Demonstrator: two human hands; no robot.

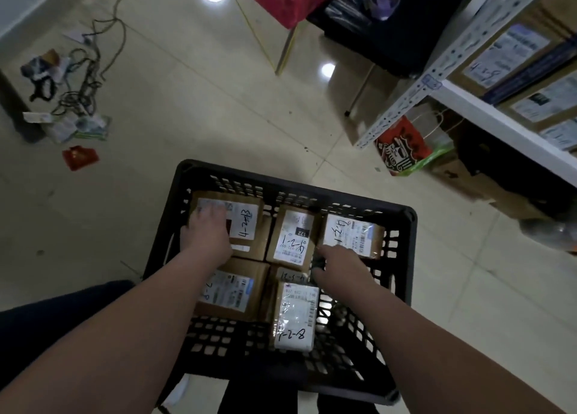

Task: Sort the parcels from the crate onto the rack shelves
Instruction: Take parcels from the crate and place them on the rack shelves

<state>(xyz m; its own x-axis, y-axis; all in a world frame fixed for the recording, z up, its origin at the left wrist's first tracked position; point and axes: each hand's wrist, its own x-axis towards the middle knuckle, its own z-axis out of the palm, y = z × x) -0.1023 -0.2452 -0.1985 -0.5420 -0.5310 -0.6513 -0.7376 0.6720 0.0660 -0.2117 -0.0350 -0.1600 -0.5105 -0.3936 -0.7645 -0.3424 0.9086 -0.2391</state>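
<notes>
Our left hand (204, 234) rests on the parcel marked 4-2-13 (246, 223) in the far left corner of the crate (296, 188), fingers stretched flat over its label. Our right hand (340, 268) reaches down just beside the far right parcel (352, 234). Its fingers dip between parcels, so we cannot tell their grip. A white parcel (296, 316) lies toward the near edge. The rack (402, 107) stands beyond the crate's far right corner, with boxes (505, 54) on its shelf.
</notes>
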